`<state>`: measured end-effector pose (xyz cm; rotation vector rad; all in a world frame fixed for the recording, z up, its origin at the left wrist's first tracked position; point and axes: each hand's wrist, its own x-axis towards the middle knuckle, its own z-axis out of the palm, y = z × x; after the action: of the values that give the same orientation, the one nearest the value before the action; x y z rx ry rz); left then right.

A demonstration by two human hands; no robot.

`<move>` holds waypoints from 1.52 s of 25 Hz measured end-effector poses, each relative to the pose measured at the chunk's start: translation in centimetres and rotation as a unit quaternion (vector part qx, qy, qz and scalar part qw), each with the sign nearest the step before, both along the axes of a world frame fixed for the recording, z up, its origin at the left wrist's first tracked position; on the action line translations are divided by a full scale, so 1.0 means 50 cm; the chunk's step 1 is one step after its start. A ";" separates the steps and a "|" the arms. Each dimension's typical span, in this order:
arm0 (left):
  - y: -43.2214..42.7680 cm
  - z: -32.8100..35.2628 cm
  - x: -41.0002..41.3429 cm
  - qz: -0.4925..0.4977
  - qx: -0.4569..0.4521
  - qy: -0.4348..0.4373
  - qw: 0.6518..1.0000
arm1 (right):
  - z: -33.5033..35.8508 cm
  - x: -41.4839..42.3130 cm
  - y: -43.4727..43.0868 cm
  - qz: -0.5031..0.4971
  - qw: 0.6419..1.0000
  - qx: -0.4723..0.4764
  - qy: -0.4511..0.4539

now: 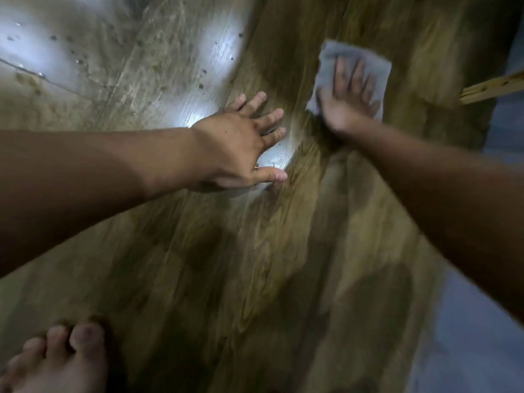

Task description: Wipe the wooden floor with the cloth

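A grey cloth (pixel 329 66) lies flat on the wooden floor (pixel 269 251) at the upper right. My right hand (pixel 347 96) presses down on it with straight, spread fingers and is motion-blurred. My left hand (pixel 246 140) rests flat on the bare floor to the left of the cloth, fingers spread and apart from the cloth.
Dark specks and small droplets dot the shiny floor at the upper left (pixel 76 52). A pale wooden slat (pixel 493 86) sticks in from the right edge. A bluish surface (pixel 476 336) borders the floor on the right. My bare foot (pixel 59 361) is at the bottom left.
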<state>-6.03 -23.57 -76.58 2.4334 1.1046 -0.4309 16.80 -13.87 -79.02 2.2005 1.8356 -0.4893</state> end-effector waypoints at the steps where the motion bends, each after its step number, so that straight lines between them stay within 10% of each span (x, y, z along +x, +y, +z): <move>1: 0.002 0.009 0.002 -0.007 -0.017 0.013 1.000 | 0.005 0.009 0.052 -0.014 1.000 -0.011 0.013; 11: -0.175 0.009 -0.157 0.001 0.125 0.009 0.992 | 0.050 -0.189 -0.749 -0.042 0.996 -0.007 0.077; 20: -0.378 -0.014 -0.180 -0.003 0.112 -0.122 0.986 | 0.010 0.058 0.008 -0.027 0.999 0.001 0.040; 25: -0.329 -0.010 -0.169 -0.003 0.142 -0.157 0.977 | 0.003 -0.050 -0.291 0.030 0.996 0.080 -0.008; 30: -0.328 -0.025 -0.181 0.001 0.157 -0.186 0.970 | 0.074 -0.200 -0.826 0.050 0.981 -0.171 0.075; 38: -0.333 -0.016 -0.201 0.042 0.167 -0.148 0.974 | 0.000 -0.127 -0.117 -0.123 0.987 0.071 0.075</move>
<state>-16.09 -40.24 -77.40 2.6085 1.2181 0.1569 10.45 -19.73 -79.05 2.5694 1.7238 -0.6047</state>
